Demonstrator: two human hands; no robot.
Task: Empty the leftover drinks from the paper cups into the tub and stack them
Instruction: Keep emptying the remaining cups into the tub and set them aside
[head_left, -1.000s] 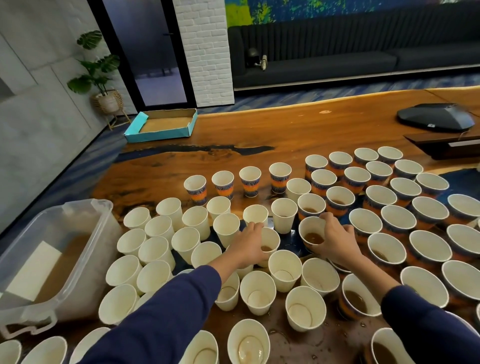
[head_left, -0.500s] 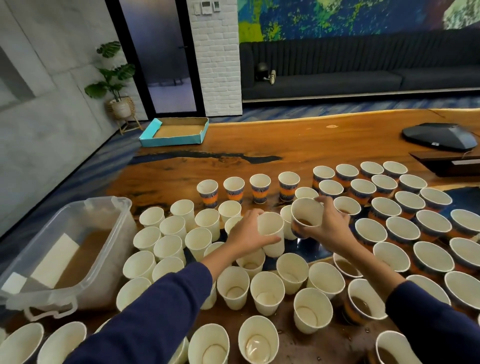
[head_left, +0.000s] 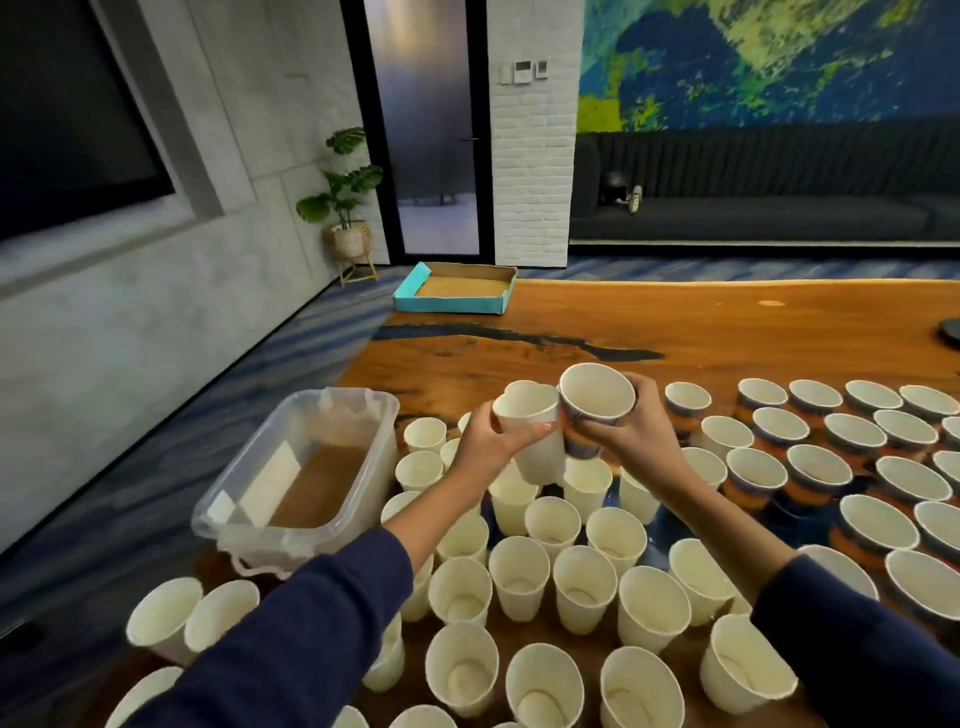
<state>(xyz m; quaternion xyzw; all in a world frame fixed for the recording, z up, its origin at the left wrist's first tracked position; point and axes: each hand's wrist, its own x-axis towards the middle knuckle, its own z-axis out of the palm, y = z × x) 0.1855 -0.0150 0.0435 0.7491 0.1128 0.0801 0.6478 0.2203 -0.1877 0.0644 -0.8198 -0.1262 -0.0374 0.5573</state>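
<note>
My left hand (head_left: 491, 441) grips a plain white paper cup (head_left: 532, 431), lifted above the table. Right beside it, my right hand (head_left: 631, 436) holds a patterned blue-and-orange cup (head_left: 595, 402), tilted so its mouth faces me; the two cups touch. A clear plastic tub (head_left: 306, 478) with brown liquid in it stands on the table's left end, to the left of both hands. Many more white cups (head_left: 519, 577) stand in front of me and patterned cups (head_left: 872, 525) crowd the right side.
The wooden table (head_left: 649, 327) stretches away beyond the cups. A shallow teal cardboard tray (head_left: 457, 291) sits at its far left corner. A dark device (head_left: 950, 330) lies at the right edge. A potted plant, a glass door and a dark sofa stand beyond.
Both hands rose from the table, each lifting a cup, and shifted left toward the tub. The view tilted up and the two cups came together.
</note>
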